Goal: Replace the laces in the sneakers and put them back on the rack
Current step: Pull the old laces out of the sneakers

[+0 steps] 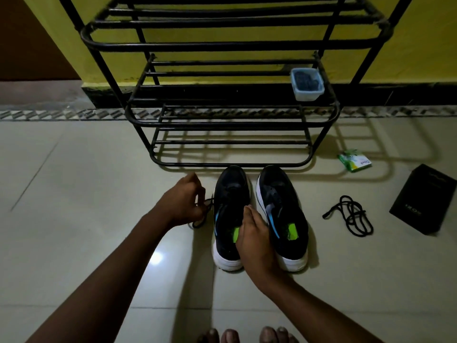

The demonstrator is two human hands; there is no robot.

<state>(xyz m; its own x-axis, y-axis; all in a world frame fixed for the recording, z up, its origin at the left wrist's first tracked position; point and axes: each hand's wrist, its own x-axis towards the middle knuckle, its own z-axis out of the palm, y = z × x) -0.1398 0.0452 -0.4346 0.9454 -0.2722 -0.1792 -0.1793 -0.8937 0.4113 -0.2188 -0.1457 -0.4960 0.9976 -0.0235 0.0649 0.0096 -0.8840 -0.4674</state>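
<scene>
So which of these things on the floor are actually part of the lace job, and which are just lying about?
Part of the job:
- left sneaker, steadied by the right hand
- right sneaker
- lace pinched in the left hand
- loose lace on the floor
- shoe rack

Just lying about:
- plastic tub on the rack
- green packet
- black box

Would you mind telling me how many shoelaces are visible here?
2. One black lace is pinched in the left hand beside the left sneaker; a loose lace lies coiled on the floor right of the right sneaker. Others may be hidden.
</scene>
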